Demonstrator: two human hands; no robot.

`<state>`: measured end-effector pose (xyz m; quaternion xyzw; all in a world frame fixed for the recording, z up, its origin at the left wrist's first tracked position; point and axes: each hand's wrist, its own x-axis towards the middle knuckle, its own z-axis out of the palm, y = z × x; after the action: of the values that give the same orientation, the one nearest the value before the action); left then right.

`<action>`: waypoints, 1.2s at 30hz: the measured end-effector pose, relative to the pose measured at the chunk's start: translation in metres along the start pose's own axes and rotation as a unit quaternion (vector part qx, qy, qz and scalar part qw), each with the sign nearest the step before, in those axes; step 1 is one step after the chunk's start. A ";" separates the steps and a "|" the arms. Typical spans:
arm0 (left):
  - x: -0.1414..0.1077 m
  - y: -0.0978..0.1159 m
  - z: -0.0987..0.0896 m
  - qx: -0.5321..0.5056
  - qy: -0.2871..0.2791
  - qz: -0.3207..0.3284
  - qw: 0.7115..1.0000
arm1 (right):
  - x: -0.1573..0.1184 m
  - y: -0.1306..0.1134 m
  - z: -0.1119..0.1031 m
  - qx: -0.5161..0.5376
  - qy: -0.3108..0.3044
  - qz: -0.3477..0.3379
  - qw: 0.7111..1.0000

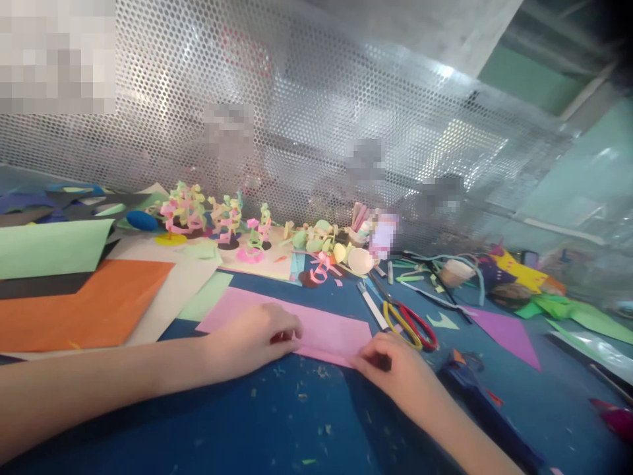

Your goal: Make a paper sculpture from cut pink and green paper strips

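A sheet of pink paper (331,330) lies on the blue table, its near edge turned up in a narrow fold. My left hand (260,333) rests over the sheet's left half, thumb and fingers closed on the near edge. At the right end of that edge, my right hand (388,363) pinches the paper near its corner. Just beyond my right hand lie scissors (408,323) with one red and one yellow handle. The paper under my left palm is hidden.
Orange paper (93,303) and light green paper (54,247) are stacked at left. Small curled-paper models (227,221) stand at the back before a perforated metal screen (306,112). A purple sheet (507,333) and a dark blue tool (489,402) lie at right.
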<state>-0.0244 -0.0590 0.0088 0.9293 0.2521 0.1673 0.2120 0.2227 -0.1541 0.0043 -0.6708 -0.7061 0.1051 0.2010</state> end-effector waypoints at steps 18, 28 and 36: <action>0.003 -0.004 0.000 0.023 -0.045 0.027 0.998 | 0.002 0.012 0.006 -0.081 0.021 0.044 0.996; 0.004 -0.004 0.002 0.209 -0.071 0.182 0.958 | 0.001 0.007 0.002 -0.064 0.031 -0.016 0.997; 0.003 -0.002 0.001 0.213 -0.081 0.172 0.958 | -0.006 -0.015 -0.003 -0.024 -0.039 -0.203 0.978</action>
<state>-0.0218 -0.0560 0.0073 0.9926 0.1007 0.0674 -0.0034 0.2109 -0.1613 0.0122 -0.5132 -0.8374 0.0710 0.1742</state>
